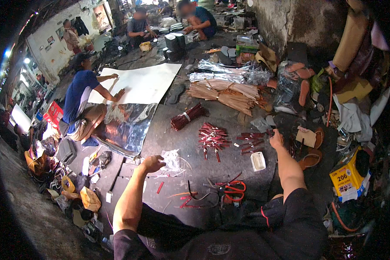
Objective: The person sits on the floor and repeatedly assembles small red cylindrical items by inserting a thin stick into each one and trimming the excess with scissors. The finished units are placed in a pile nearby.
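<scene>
My left hand [153,164] is loosely curled above a clear plastic bag [171,160], thumb and fingers a little apart, with nothing visible in it. My right hand [276,140] is closed at the fingertips on a thin dark red strip [271,131], partly hidden by the fingers. Beside it lies a small group of dark red strips [250,143]. A larger heap of dark red strips with pale ends [213,138] sits between my hands, and a tied bundle of dark red strips [189,116] lies beyond. A white rectangular tray [258,161] rests near my right forearm.
Orange-handled scissors [235,190] and loose strips lie close to me. Brown sandals [311,159] and a yellow container [349,175] are at right. Tan strip bundles [224,94] lie farther off. At left a person [80,99] leans over a white sheet [138,82].
</scene>
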Motion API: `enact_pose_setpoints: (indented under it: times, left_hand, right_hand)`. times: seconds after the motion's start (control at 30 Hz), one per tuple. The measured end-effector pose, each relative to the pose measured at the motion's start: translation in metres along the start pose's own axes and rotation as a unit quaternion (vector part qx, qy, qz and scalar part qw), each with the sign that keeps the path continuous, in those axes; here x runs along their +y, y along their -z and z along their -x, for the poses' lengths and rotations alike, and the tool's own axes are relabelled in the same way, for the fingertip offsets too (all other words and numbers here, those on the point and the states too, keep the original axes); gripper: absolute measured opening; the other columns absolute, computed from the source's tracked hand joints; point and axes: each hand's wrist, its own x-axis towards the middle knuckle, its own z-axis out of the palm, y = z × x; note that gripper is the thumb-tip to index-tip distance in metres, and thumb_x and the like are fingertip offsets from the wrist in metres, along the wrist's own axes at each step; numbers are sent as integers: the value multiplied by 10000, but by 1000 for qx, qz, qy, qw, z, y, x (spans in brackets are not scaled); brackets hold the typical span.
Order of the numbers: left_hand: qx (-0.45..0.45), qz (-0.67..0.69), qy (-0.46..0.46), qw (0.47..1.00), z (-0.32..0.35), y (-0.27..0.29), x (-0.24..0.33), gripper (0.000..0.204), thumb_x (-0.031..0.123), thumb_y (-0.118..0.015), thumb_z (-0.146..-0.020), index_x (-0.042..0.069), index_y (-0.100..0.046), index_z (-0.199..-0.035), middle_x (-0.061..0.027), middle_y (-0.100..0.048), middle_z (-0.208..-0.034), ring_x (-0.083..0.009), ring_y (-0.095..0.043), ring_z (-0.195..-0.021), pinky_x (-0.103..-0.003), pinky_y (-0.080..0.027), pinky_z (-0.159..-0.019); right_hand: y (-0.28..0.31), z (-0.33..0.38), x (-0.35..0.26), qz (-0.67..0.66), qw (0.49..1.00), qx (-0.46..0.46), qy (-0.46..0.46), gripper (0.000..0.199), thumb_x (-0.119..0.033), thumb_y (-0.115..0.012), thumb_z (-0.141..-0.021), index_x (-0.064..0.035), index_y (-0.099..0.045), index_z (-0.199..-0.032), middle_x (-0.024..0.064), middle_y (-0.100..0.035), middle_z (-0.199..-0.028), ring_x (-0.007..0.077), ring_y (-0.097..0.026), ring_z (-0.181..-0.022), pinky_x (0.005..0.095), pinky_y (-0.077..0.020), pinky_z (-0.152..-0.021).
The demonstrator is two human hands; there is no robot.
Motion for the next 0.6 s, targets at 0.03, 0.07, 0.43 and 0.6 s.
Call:
enact_pose_setpoints:
  times: [0.03, 0.07, 0.43, 0.6]
  left_hand:
    - [12, -21, -14, 1000, 1, -3, -5, 539, 409, -635, -856, 26, -621, -1236, -220, -687, -1097, -337, -667, -1035, -411, -515, -918]
    - [7, -16, -3, 1000, 0, -3, -11, 545, 406, -634, -856, 24, -616, -1243, -220, -687, -1097, -338, -667, -1034, -410, -516, -916]
    - [1, 3, 1, 1000, 0, -3, -8, 548, 402, -663, -859, 36, -599, -1262, -193, -691, -1107, -318, -658, -1061, -392, -512, -914]
    - [7, -4, -19, 1000, -2, -8, -14, 534, 404, -656, -861, 54, -605, -1260, -194, -691, -1103, -320, -657, -1058, -395, -509, -916]
  right_hand:
    - [-1, 0, -3, -8, 1000, -9, 3, 529, -87, -635, -776, -91, -507, -1288, 224, -598, -1234, 406, -550, -1172, 462, -433, -1002]
    - [-2, -1, -7, -1, 1000, 1, 10, 516, -87, -644, -798, -98, -503, -1294, 214, -612, -1210, 399, -566, -1147, 461, -449, -979]
    - [7, 3, -9, 23, 999, 21, 29, 510, -67, -652, -831, -103, -486, -1312, 214, -614, -1198, 392, -585, -1123, 461, -475, -940]
    - [8, -1, -6, -24, 999, 19, 20, 517, -47, -602, -773, -82, -500, -1279, 243, -615, -1179, 430, -570, -1119, 488, -444, -971]
